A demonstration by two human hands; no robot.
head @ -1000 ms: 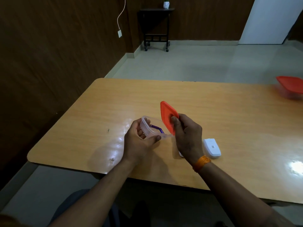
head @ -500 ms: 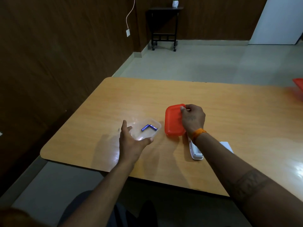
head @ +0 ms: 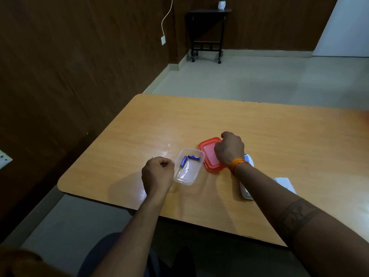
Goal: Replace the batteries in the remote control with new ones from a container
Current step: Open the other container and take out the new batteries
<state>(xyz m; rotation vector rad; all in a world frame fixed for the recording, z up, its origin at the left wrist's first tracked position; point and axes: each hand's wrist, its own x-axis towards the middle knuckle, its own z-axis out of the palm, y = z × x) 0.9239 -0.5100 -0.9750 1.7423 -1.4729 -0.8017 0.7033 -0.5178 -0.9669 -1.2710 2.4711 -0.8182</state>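
Note:
A clear plastic container stands open on the wooden table with two blue batteries inside. Just left of it, apart from it, hovers my left hand, curled into an empty fist. The red lid lies flat on the table right of the container. My right hand rests over its right side with fingers curled on its far edge. The white remote control lies under my right forearm, mostly hidden. A small white cover piece sits to its right.
The table's near edge and rounded left corner are close to the container. A dark wood wall runs along the left. A small black wheeled stand is in the far corner of the room.
The container went from my left hand down to the table, and that hand let go and closed into a fist. My right hand laid the red lid flat beside it.

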